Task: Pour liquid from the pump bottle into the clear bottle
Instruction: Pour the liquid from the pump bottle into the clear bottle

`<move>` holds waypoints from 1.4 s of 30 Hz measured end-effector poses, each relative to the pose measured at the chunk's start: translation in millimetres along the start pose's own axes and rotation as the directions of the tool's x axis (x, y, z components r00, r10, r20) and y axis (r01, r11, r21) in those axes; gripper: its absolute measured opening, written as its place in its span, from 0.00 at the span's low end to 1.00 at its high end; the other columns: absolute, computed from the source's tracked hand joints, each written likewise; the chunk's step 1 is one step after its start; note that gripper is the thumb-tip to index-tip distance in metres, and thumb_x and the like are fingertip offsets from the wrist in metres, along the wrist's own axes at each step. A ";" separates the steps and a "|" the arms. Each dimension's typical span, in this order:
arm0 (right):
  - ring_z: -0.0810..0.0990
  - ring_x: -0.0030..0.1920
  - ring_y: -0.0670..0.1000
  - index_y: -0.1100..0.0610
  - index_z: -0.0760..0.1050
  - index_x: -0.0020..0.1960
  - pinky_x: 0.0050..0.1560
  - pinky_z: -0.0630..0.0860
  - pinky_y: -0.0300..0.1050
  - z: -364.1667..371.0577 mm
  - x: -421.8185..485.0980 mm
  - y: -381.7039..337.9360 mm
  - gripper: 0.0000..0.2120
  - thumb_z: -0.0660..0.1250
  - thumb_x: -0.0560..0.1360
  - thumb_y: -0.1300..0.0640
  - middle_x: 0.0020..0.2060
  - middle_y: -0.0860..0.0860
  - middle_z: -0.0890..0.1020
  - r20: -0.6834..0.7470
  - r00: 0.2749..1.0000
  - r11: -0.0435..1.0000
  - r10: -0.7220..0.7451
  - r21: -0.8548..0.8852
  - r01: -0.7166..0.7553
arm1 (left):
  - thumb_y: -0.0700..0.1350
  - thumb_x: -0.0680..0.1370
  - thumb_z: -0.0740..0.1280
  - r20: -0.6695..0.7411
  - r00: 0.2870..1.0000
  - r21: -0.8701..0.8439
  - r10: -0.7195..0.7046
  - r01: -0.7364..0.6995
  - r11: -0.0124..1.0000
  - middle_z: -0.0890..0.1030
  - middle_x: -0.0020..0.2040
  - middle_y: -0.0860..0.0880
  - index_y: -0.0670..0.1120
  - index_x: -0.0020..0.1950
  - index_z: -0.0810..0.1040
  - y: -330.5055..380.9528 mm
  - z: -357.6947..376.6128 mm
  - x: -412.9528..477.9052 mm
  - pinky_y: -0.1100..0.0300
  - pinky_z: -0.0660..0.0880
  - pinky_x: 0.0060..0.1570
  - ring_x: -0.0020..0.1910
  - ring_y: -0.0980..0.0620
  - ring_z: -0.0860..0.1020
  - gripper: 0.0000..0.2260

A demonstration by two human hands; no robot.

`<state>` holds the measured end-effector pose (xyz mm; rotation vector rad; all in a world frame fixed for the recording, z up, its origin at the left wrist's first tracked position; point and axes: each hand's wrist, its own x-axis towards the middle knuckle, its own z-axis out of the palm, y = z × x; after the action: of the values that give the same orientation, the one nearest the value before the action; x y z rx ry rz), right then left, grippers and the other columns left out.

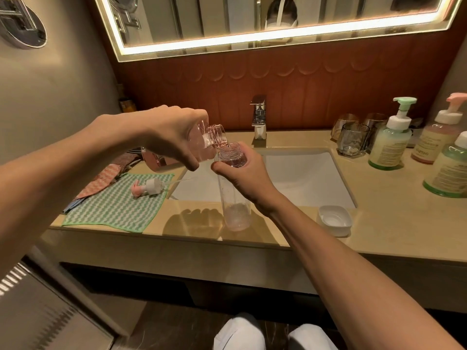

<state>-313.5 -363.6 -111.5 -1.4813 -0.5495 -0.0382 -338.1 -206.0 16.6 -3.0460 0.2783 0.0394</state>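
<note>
My left hand (174, 136) grips the pink pump bottle (204, 142), tipped on its side with its open threaded neck pointing right and down. Pink liquid runs from that neck into the mouth of the tall clear bottle (235, 198). My right hand (249, 173) holds the clear bottle near its top, upright, its base on the counter's front edge. A little pale pink liquid sits at its bottom. The bottle's removed pump head (149, 188), white with a pink nozzle and a dip tube, lies on the green-and-white cloth (121, 208).
A white sink basin (303, 178) lies behind the bottles under a chrome tap (259, 117). A small white cap (334, 219) rests on the counter at the right. Glass tumblers (352, 138) and three pump bottles (390, 140) stand at the far right. More cloths (101, 180) lie left.
</note>
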 end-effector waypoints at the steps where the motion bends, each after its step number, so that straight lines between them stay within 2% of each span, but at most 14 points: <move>1: 0.79 0.40 0.35 0.51 0.76 0.53 0.39 0.77 0.30 -0.1 0.2 0.4 0.14 0.75 0.72 0.62 0.43 0.44 0.82 -0.002 1.000 1.000 0.000 0.000 0.000 | 0.54 0.64 0.82 0.001 1.000 0.000 -0.001 0.001 1.000 0.76 0.48 0.51 0.48 0.66 0.67 -0.1 0.0 0.0 0.59 0.71 0.35 0.44 0.48 0.77 0.37; 6: 0.79 0.39 0.36 0.50 0.76 0.52 0.40 0.78 0.33 -0.5 0.7 1.6 0.13 0.75 0.72 0.62 0.43 0.45 0.82 -0.004 1.000 1.000 -0.001 -0.011 0.001 | 0.53 0.64 0.82 0.006 1.000 0.000 0.008 -0.008 1.000 0.77 0.51 0.49 0.48 0.64 0.68 -1.2 0.2 1.1 0.59 0.73 0.35 0.46 0.47 0.78 0.35; 9: 0.80 0.40 0.36 0.52 0.76 0.53 0.40 0.78 0.32 -0.3 1.3 2.5 0.14 0.75 0.71 0.61 0.43 0.45 0.82 -0.002 1.000 1.000 0.001 -0.012 -0.001 | 0.54 0.63 0.82 0.004 1.000 0.009 0.005 -0.005 1.000 0.78 0.53 0.48 0.48 0.65 0.68 -1.1 0.3 0.8 0.56 0.77 0.39 0.47 0.46 0.79 0.36; 14: 0.80 0.40 0.35 0.52 0.76 0.54 0.41 0.78 0.32 -0.5 2.3 3.6 0.14 0.75 0.71 0.61 0.43 0.44 0.82 -0.011 1.000 1.000 -0.005 -0.021 0.005 | 0.53 0.64 0.82 0.002 1.000 0.007 0.010 -0.010 1.000 0.77 0.55 0.47 0.48 0.67 0.67 -0.9 0.7 1.1 0.59 0.75 0.38 0.49 0.46 0.78 0.37; 18: 0.80 0.41 0.36 0.52 0.76 0.54 0.41 0.78 0.32 -0.6 2.7 4.1 0.14 0.75 0.72 0.62 0.43 0.44 0.82 -0.004 1.000 1.000 -0.008 -0.018 0.008 | 0.53 0.64 0.82 0.005 1.000 0.013 0.009 -0.009 1.000 0.78 0.59 0.45 0.47 0.69 0.66 -1.9 0.4 1.5 0.53 0.80 0.45 0.52 0.44 0.79 0.39; 26: 0.80 0.42 0.36 0.51 0.76 0.54 0.41 0.78 0.31 -0.5 2.6 4.8 0.15 0.75 0.72 0.61 0.43 0.43 0.82 -0.008 1.000 1.000 -0.009 -0.025 0.008 | 0.53 0.64 0.82 0.013 1.000 0.009 0.000 0.000 1.000 0.78 0.59 0.46 0.48 0.67 0.67 -0.3 -1.9 2.2 0.51 0.81 0.47 0.51 0.45 0.79 0.38; 31: 0.79 0.39 0.35 0.52 0.76 0.53 0.40 0.78 0.32 -1.1 1.4 3.8 0.14 0.75 0.71 0.62 0.42 0.44 0.82 -0.008 1.000 1.000 -0.007 -0.020 0.007 | 0.53 0.64 0.82 0.006 1.000 0.018 0.000 0.000 1.000 0.76 0.54 0.48 0.47 0.69 0.66 0.6 -0.8 0.6 0.56 0.77 0.40 0.48 0.46 0.78 0.39; 36: 0.79 0.40 0.35 0.54 0.76 0.54 0.39 0.77 0.31 -0.8 1.0 3.7 0.14 0.75 0.71 0.62 0.42 0.44 0.82 -0.009 1.000 1.000 -0.002 -0.022 0.002 | 0.52 0.65 0.82 -0.003 1.000 -0.006 0.000 0.000 1.000 0.75 0.53 0.48 0.46 0.70 0.66 0.8 0.0 0.7 0.59 0.72 0.36 0.46 0.47 0.77 0.40; 42: 0.79 0.39 0.36 0.55 0.76 0.54 0.39 0.77 0.31 -0.9 1.4 3.9 0.14 0.75 0.71 0.62 0.42 0.44 0.82 -0.010 1.000 1.000 0.002 -0.015 -0.002 | 0.51 0.65 0.82 0.003 1.000 -0.025 0.000 0.000 1.000 0.75 0.52 0.49 0.47 0.71 0.65 0.8 -0.2 0.8 0.61 0.72 0.34 0.44 0.48 0.76 0.40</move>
<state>-310.6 -363.6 -114.6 -1.4950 -0.5409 -0.0479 -337.5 -206.9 16.7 -3.0701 0.2800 0.0471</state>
